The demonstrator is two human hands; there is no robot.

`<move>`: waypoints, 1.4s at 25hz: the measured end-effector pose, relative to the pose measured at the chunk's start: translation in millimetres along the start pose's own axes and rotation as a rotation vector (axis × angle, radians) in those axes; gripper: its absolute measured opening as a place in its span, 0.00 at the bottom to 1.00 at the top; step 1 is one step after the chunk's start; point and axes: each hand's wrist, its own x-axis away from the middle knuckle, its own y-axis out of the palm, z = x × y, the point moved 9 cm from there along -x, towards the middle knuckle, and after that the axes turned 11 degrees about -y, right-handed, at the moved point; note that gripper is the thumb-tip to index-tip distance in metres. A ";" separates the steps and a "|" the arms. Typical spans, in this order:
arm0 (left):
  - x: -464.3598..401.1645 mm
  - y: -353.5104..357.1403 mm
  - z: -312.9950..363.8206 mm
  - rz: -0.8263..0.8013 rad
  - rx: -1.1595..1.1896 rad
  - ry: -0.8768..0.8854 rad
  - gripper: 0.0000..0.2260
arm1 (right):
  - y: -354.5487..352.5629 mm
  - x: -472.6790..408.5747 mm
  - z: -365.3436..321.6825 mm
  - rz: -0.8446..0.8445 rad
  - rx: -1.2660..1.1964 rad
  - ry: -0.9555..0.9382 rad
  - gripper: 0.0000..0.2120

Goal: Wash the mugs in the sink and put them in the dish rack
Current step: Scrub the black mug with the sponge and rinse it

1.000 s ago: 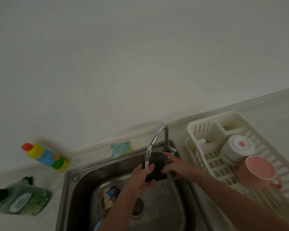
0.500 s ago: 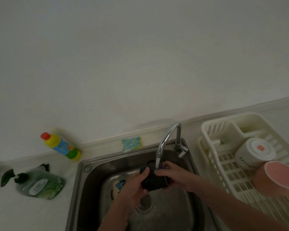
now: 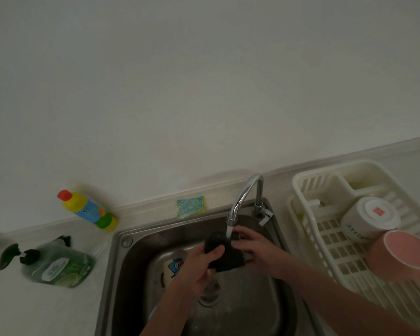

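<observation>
Black mug (image 3: 224,255): matte, under tap (image 3: 243,200) water, over steel sink (image 3: 136,260).
Left hand (image 3: 199,270): grips it.
Right hand (image 3: 257,251): holds its other end.
Rack (image 3: 308,214): slotted cream plastic; white mug (image 3: 366,220), pink mug (image 3: 403,255).
Writing: illegible.

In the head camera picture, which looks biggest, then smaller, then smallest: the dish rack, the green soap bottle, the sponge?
Largest to smallest as they look in this view:
1. Dish rack, though it lies nearer the camera and runs off the edge.
2. Green soap bottle.
3. Sponge, farther back by the wall.
</observation>
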 end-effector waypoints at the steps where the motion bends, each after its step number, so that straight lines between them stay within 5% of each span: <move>1: 1.6 1.0 0.7 -0.015 -0.027 0.012 0.15 | 2.7 1.3 5.4 0.029 -0.111 0.086 0.22; 3: 9.4 8.5 0.6 -0.069 -0.032 0.003 0.14 | 7.7 4.6 14.7 0.074 -0.119 0.221 0.27; 8: 16.2 -2.6 3.0 -0.078 0.165 -0.104 0.16 | 15.1 -6.7 -3.5 -0.055 0.133 0.022 0.22; 12: 11.9 -13.2 -1.3 0.008 0.150 -0.126 0.16 | 13.7 0.6 9.9 0.035 0.137 0.187 0.27; 15: 13.2 -11.4 -0.4 0.052 0.148 -0.121 0.14 | 8.9 -4.7 6.7 -0.001 0.215 0.050 0.19; 20: 7.0 -15.4 -3.8 0.100 0.096 -0.082 0.23 | 17.3 -1.7 16.2 0.006 0.098 0.168 0.23; 24: 10.6 -12.9 -1.2 0.101 0.102 -0.107 0.16 | 16.3 -5.3 6.5 -0.035 0.136 0.031 0.22; 28: 14.0 -7.9 -0.4 0.100 0.009 -0.042 0.18 | 17.9 0.5 29.0 0.067 0.134 0.298 0.29; 33: 17.5 -12.0 -2.8 0.141 0.098 -0.117 0.18 | 19.2 -5.5 9.7 -0.020 0.120 0.045 0.22; 35: 17.4 -13.2 -3.5 0.149 0.076 -0.113 0.18 | 19.4 -1.3 18.1 0.015 0.028 0.122 0.25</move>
